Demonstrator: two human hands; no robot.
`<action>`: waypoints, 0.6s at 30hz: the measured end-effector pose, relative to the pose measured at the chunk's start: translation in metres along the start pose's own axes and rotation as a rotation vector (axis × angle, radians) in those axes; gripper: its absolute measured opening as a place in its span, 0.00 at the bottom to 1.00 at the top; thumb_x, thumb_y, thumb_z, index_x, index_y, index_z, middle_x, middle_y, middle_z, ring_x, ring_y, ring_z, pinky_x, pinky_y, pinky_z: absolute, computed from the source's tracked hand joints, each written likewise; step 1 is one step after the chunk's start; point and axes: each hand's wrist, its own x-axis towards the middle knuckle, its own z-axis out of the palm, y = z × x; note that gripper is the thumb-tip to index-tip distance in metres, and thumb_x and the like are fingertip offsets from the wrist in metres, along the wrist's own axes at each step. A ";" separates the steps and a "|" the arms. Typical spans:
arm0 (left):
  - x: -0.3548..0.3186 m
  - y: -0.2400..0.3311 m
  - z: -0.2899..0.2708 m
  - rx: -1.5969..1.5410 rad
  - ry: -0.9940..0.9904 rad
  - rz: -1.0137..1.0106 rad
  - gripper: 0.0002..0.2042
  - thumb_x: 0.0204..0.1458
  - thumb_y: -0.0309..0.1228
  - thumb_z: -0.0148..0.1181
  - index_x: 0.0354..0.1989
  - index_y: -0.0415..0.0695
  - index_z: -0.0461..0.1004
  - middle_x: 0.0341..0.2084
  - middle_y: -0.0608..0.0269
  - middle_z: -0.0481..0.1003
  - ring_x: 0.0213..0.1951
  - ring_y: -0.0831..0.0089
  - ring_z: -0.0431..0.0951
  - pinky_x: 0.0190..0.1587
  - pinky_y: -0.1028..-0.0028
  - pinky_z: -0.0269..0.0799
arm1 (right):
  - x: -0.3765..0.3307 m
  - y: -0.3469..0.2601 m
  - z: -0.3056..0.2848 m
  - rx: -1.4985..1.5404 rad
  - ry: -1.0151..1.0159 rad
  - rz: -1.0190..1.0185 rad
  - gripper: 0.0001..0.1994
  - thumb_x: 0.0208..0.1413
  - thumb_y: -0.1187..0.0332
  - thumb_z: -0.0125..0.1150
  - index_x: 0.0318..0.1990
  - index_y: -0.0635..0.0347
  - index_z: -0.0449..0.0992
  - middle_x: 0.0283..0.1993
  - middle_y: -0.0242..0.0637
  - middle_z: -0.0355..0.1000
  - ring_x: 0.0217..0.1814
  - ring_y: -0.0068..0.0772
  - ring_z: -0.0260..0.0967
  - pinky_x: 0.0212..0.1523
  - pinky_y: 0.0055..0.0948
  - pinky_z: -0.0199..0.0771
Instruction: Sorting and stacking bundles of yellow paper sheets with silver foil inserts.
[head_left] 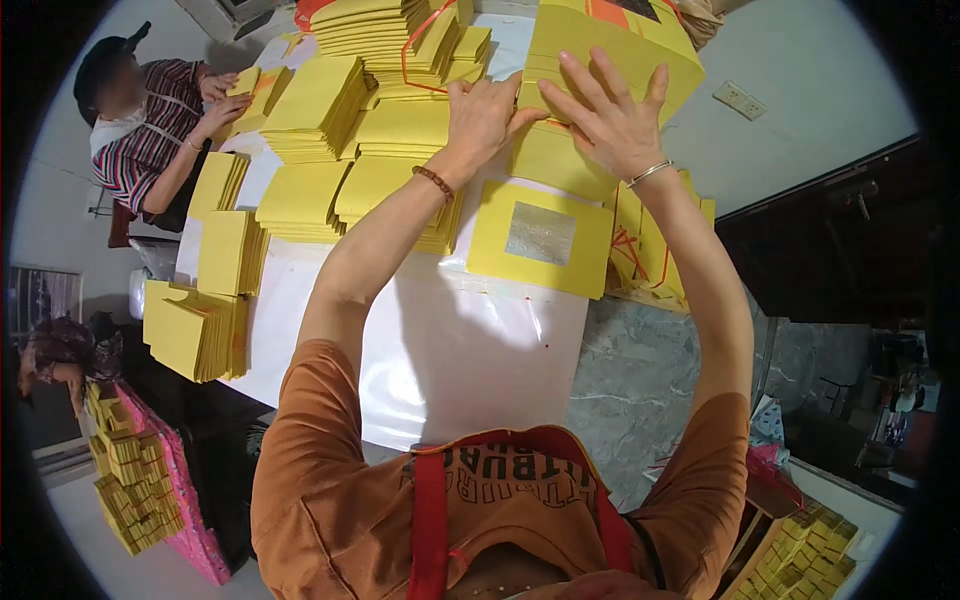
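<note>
At the far side of the table, my left hand (480, 122) has its fingers curled at the left edge of a pile of yellow paper (570, 45). Its thumb points right along the pile's near edge, pinching the paper there. My right hand (618, 118) lies palm down on the same pile, fingers spread. Just below both hands is another yellow paper stack (555, 160). Nearer to me rests a flat yellow sheet (490, 225) bearing a silver square (540, 234).
Stacks of folded yellow paper (305, 195) fill the table's left and back, one with a red strap (405, 60). A co-worker (150, 130) handles yellow paper at the far left. A box of yellow paper with red ties (640, 250) stands off the table's right edge.
</note>
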 end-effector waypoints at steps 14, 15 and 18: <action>0.006 0.008 -0.016 -0.042 0.194 -0.010 0.39 0.38 0.56 0.62 0.56 0.44 0.60 0.53 0.50 0.59 0.56 0.54 0.56 0.53 0.56 0.47 | 0.006 0.005 -0.006 0.122 0.034 0.044 0.32 0.34 0.61 0.61 0.54 0.25 0.66 0.65 0.17 0.52 0.69 0.31 0.44 0.60 0.69 0.20; 0.012 0.011 -0.021 0.063 0.138 0.086 0.41 0.37 0.54 0.63 0.58 0.45 0.58 0.57 0.47 0.53 0.60 0.51 0.50 0.56 0.53 0.41 | 0.005 0.006 -0.005 0.122 0.034 0.044 0.32 0.34 0.61 0.61 0.54 0.25 0.66 0.65 0.17 0.52 0.69 0.31 0.44 0.60 0.69 0.20; 0.026 0.023 -0.020 0.150 0.052 0.211 0.43 0.34 0.51 0.65 0.62 0.52 0.53 0.62 0.46 0.45 0.64 0.50 0.40 0.60 0.48 0.31 | 0.001 0.009 -0.001 0.169 0.073 0.029 0.30 0.34 0.61 0.61 0.52 0.30 0.67 0.64 0.19 0.54 0.69 0.31 0.44 0.60 0.69 0.23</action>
